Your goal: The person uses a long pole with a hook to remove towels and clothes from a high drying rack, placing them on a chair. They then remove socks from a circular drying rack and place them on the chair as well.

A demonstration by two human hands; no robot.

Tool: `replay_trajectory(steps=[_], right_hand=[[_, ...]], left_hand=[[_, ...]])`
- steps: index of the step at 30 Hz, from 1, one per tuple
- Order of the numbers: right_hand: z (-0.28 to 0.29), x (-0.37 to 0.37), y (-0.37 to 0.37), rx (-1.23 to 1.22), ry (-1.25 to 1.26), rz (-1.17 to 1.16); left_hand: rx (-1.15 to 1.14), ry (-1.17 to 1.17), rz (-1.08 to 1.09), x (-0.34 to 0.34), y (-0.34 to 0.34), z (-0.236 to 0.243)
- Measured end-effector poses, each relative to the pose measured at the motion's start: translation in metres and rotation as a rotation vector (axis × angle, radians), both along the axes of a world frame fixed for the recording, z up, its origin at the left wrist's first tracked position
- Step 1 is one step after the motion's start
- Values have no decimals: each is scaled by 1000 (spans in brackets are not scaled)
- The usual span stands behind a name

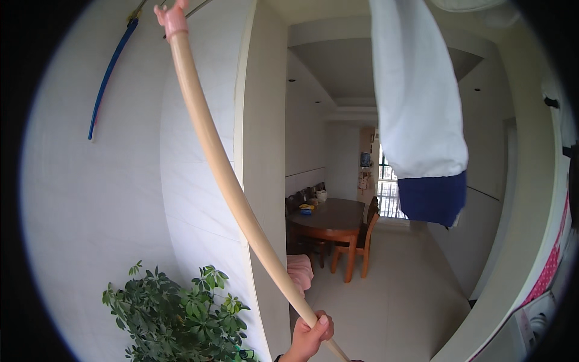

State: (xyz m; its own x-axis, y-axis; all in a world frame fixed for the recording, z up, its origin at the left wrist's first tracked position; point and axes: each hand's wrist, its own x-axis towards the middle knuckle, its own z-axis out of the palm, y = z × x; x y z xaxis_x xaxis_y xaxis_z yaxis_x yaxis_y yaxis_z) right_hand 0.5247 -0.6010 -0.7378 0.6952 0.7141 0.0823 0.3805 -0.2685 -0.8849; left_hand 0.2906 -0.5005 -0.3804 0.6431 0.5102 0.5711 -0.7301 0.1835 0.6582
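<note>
A long tan pole (pixel 226 181) slants across the view from the lower middle to the upper left. On its far end sits a pink forked head (pixel 175 21), like that of a clothes-hanging pole. My left hand (pixel 313 335) is closed around the pole's lower part, thumb and fingers wrapped on it. The pole's near end runs out at the lower edge. My right hand does not show. To the upper right of the pole hangs a white garment part (pixel 419 90) with a navy cuff (pixel 433 198).
A leafy green plant (pixel 178 314) stands at the lower left by a pale wall. Beyond the opening are a dark dining table (pixel 335 214) and a wooden chair (pixel 365 241). A blue strip-like item (pixel 111 78) hangs at the upper left. A white appliance (pixel 522 332) is at the lower right.
</note>
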Motion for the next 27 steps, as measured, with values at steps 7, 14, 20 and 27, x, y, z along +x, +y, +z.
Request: replay_trajectory(steps=[7,14,20,27], right_hand=[[-99,-58,-150,-214,8,-39],[-120,-191,-264,-299,-46,-226],[-83,-243,-309,-169,37,-467],[45,-225,-341,79,60,-277]], left_hand=[[67,-79,-482,-57,-51,7],[443,163,-593,-95,-147,-9],[622,169,-475,-114,-229,34],[125,-187,-522,-143,-237,100]])
